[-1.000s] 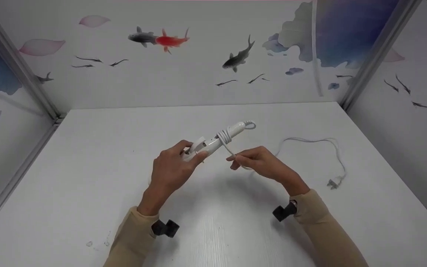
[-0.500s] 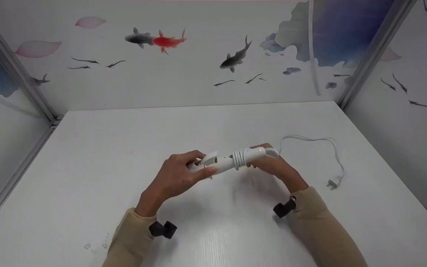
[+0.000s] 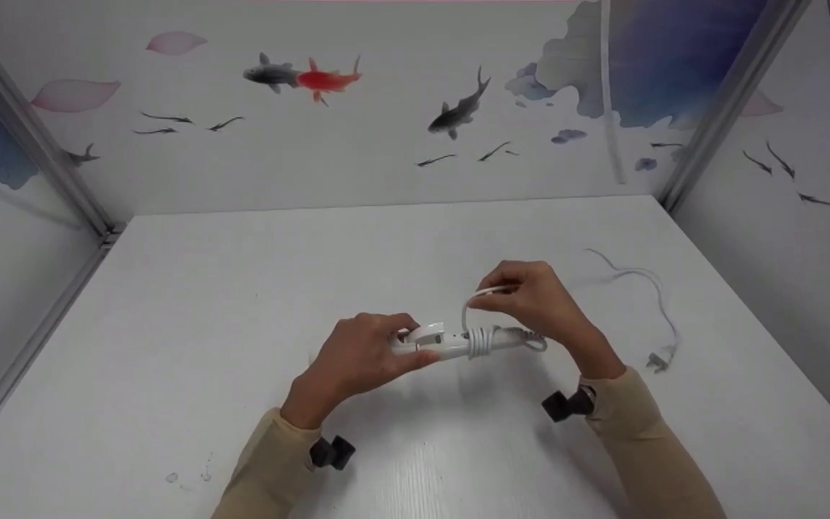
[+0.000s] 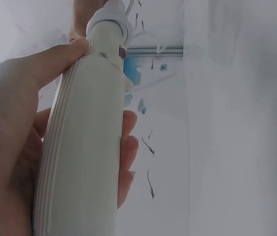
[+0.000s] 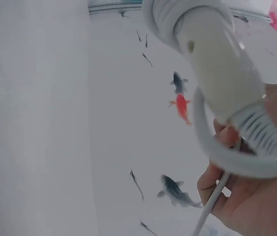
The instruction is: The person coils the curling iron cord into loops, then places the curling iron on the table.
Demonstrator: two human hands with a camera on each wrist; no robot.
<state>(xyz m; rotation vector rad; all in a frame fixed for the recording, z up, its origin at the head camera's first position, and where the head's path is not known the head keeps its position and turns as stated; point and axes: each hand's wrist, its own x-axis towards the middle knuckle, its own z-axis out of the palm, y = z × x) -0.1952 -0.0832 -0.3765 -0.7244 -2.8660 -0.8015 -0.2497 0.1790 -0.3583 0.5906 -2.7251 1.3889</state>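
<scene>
The table (image 3: 206, 303) spreads out under my work, and about its middle, well in from the far edge, I have the white tool (image 3: 451, 352) lying crosswise, one end to the left and one to the right. My left hand (image 3: 364, 353) grips it, thumb along the near side and fingers on the far side; my right hand (image 3: 534, 299) pinches the cord (image 3: 465, 313) and draws a strand up from the tool. I judge the winding partly done: a few snug coils (image 3: 480, 342) sit side by side round the tool, short of its corded end. A good length appears left to wrap, running loose toward the table's right edge, though just past my right hand it is too faint to follow. The plug (image 3: 660, 360) lies free on that side, not yet gathered in.
</scene>
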